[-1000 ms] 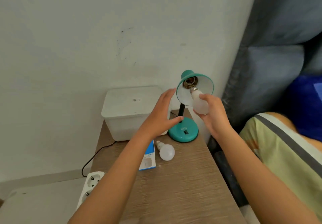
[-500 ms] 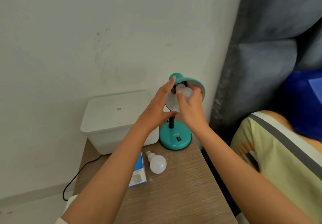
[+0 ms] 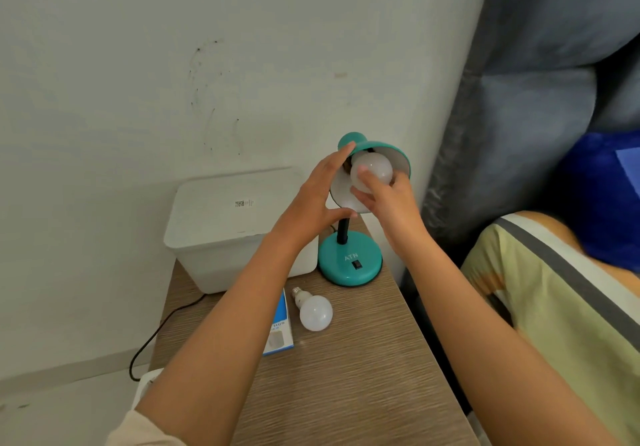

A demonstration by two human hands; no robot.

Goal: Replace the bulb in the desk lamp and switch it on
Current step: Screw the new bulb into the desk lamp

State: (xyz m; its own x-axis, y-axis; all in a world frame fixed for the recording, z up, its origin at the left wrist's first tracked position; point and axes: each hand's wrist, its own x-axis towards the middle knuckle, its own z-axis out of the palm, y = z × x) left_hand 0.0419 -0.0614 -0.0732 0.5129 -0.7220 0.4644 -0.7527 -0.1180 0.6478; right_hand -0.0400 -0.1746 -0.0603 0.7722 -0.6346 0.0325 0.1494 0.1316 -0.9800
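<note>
A teal desk lamp [image 3: 349,262] stands at the back right of the wooden bedside table [image 3: 346,386], its black switch on the base facing me. My left hand [image 3: 311,203] grips the left rim of the lamp shade [image 3: 398,158]. My right hand [image 3: 384,196] holds a white bulb [image 3: 375,165] with its fingertips; the bulb sits inside the shade at the socket, and its screw base is hidden. A second white bulb [image 3: 313,310] lies loose on the table in front of the lamp base.
A white lidded box [image 3: 225,230] stands against the wall left of the lamp. A blue bulb carton [image 3: 278,327] lies partly under my left forearm. A black cable [image 3: 156,334] runs off the table's left side. Grey upholstery [image 3: 519,133] and bedding [image 3: 561,307] are on the right.
My right hand carried the bulb from outside the shade up into the socket. My left hand moved from beside the shade onto its rim. The camera shifted slightly.
</note>
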